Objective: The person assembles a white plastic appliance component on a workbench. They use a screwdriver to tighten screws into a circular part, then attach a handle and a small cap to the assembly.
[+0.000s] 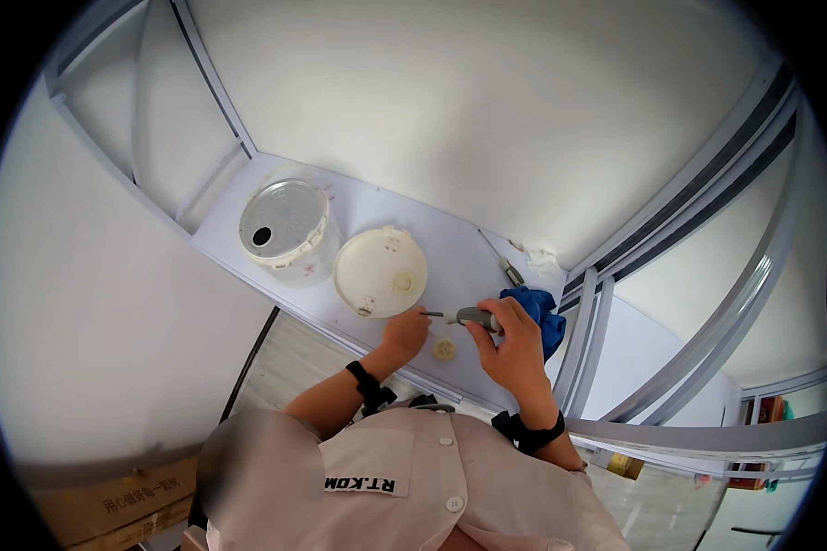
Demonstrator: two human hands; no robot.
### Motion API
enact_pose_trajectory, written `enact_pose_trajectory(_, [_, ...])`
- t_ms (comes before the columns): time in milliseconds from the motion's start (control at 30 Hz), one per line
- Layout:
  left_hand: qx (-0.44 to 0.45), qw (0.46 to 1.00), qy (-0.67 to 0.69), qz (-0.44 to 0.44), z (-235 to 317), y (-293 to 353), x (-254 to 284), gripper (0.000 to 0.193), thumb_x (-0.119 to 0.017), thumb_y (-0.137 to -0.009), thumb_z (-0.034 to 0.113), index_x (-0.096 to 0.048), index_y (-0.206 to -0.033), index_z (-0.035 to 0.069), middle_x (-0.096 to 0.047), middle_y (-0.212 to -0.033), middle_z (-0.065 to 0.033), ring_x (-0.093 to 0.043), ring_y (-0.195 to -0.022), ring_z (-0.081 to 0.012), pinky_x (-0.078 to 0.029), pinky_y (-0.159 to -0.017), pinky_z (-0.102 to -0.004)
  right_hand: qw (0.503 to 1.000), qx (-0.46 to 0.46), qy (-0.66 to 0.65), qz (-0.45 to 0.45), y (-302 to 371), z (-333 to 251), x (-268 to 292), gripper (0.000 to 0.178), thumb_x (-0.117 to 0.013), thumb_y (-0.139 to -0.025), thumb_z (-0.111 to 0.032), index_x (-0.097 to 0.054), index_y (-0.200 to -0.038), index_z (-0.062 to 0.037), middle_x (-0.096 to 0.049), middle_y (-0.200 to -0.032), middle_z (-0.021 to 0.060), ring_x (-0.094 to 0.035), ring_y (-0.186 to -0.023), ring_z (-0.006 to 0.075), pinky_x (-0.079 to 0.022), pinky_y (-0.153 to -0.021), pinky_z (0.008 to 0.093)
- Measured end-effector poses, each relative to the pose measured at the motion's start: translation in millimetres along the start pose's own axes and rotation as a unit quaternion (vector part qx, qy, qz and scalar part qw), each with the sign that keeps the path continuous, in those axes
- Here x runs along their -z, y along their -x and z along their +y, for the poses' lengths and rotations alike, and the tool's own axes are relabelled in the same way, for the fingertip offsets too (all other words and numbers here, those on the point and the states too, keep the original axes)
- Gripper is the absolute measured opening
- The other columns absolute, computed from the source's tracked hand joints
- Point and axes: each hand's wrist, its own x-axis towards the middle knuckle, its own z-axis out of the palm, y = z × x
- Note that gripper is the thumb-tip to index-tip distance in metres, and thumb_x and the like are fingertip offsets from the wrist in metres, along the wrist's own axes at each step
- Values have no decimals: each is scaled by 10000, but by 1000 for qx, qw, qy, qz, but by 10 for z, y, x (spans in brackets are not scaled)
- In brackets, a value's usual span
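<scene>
My right hand (510, 344) grips the grey handle of a screwdriver (478, 318), its pale front end facing left. My left hand (406, 334) is closed on a thin dark metal rod (433, 314), which points right toward the handle. Whether rod and handle touch is too small to tell. Just below them on the table lies a small yellowish round cap (444, 349). A round white lid (358, 266) with a yellowish ring on it rests beyond my left hand.
A translucent bucket (308, 266) with a grey top and dark round hole stands at the far left of the white table (450, 248). A second screwdriver (511, 273), a blue cloth (547, 323) and crumpled white tissue (544, 263) lie at right, beside a metal frame (590, 344).
</scene>
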Motion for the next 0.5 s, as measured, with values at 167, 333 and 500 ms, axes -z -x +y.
enact_pose_trajectory(167, [107, 890, 422, -133, 129, -68, 508, 246, -627, -1068, 238, -650, -1112, -3, -754, -932, -109, -753, -807, -210, -594, -689, -353, 998, 1, -12, 55, 41, 33, -3, 256, -804, -879, -92, -685, -1100, -42, -658, -925, 110, -630, -728, 278, -514, -630, 350])
enact_pose_trajectory(333, [166, 697, 694, -64, -129, -54, 545, 166, -639, -1071, 210, -645, -1124, 53, -722, -1009, -44, -704, -873, -147, -585, -792, -265, 992, 15, -48, 114, 46, 1, 5, 272, -810, -881, -78, -679, -1116, -40, -677, -979, 119, -647, -754, 253, -532, -625, 327])
enact_pose_trajectory(500, [137, 542, 828, -40, -303, -57, 610, 92, -647, -1050, 141, -637, -1125, 89, -708, -1025, -37, -682, -903, -139, -569, -795, -257, 992, 25, -45, 115, 36, 8, 2, 277, -806, -888, -68, -672, -1128, -36, -677, -989, 135, -657, -765, 261, -538, -634, 322])
